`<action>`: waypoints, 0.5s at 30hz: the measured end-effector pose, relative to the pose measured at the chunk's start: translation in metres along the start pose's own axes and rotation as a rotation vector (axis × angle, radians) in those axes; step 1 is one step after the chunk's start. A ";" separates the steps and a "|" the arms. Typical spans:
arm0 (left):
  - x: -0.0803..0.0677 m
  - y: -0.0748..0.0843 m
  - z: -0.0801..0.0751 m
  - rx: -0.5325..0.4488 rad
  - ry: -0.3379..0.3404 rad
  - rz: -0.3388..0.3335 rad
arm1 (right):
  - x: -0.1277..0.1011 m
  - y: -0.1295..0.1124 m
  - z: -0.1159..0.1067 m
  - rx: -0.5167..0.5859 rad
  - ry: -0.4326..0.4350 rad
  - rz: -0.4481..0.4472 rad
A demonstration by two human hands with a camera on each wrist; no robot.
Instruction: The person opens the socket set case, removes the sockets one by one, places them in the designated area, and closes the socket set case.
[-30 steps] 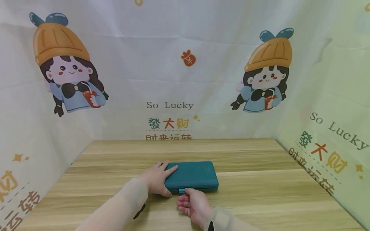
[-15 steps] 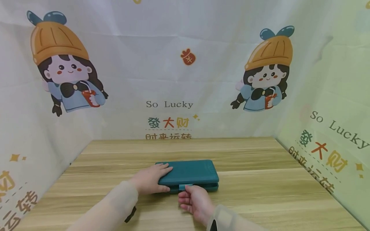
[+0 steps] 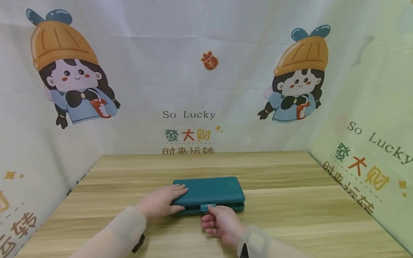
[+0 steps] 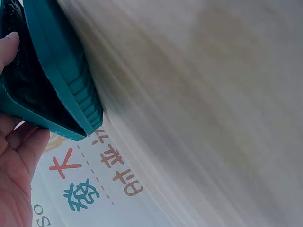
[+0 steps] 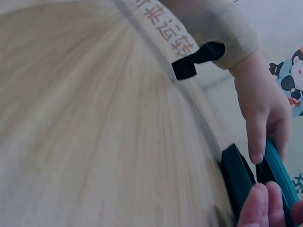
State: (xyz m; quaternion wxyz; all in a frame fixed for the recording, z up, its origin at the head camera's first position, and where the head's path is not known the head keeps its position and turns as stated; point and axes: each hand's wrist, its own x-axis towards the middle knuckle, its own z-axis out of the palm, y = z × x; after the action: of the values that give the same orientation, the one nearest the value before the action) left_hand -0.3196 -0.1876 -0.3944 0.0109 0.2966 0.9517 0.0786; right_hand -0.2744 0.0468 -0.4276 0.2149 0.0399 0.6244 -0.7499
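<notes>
While I watch the head view, my left hand [image 3: 161, 201] grips the left end of the teal case [image 3: 209, 190], fingers on the lid, thumb on the front edge. Just right of it, my right hand [image 3: 221, 224] pinches the small clasp tab [image 3: 206, 208] on the near edge. The case lies flat on the wooden table [image 3: 290, 215], its lid slightly raised; the inside is hidden.

From the left wrist, the case [image 4: 52, 80] fills the upper left corner, cut off by the frame, with a fingertip and my palm [image 4: 14, 184] around it; everything else is blurred.

From the right wrist, the left hand's thumb [image 5: 253, 142] sits in the gap between the case's halves [image 5: 236, 175], while my right fingertips [image 5: 260, 208] are cropped at the bottom edge.
</notes>
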 end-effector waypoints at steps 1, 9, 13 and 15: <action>0.000 0.000 -0.001 0.003 0.001 0.003 | 0.000 -0.002 -0.003 -0.025 -0.017 0.000; 0.000 -0.001 -0.003 0.030 -0.010 0.019 | -0.013 -0.031 -0.044 -0.563 -0.161 -0.089; 0.001 0.000 -0.002 0.032 -0.009 0.024 | -0.018 -0.054 -0.070 -1.188 -0.120 -0.517; 0.001 0.000 -0.001 0.032 -0.010 0.026 | -0.014 -0.058 -0.085 -1.455 -0.041 -0.784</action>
State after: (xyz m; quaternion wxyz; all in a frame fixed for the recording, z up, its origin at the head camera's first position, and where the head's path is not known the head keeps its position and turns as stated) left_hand -0.3204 -0.1870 -0.3935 0.0100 0.3094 0.9489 0.0618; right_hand -0.3006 0.1390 -0.3879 -0.0787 -0.3435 0.9185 -0.1796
